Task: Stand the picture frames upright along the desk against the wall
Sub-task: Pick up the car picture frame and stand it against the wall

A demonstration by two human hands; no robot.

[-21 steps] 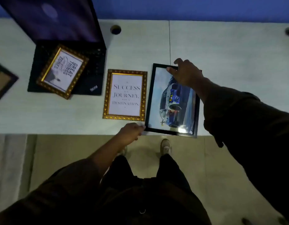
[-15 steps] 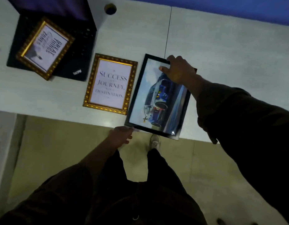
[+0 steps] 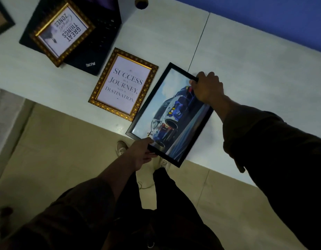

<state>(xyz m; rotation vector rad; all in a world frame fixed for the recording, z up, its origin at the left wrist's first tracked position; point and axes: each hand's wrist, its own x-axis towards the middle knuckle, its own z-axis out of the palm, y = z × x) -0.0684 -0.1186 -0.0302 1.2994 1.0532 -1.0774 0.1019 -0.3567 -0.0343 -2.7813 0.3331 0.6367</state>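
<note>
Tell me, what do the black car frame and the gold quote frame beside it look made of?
Car frame: thin, plain black moulding, wood or plastic, cannot tell; its front shows glare, so glass or acrylic. "Success" frame: gold-finished moulding with a beaded relief border, possibly painted wood or resin.

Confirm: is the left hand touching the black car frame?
Touching. The head view shows the left hand gripping the near edge of the black car frame.

Car picture frame (image 3: 167, 112): thin black matt moulding, glossy front catching a glare. Two quote frames (image 3: 122, 83) (image 3: 63, 31): gilt, beaded ornate moulding around smooth white printed paper. Table (image 3: 255, 65): pale, matt, faint wood-grain laminate; laptop (image 3: 94, 51): matt black casing; sleeves (image 3: 275, 150): dark cloth.
</note>
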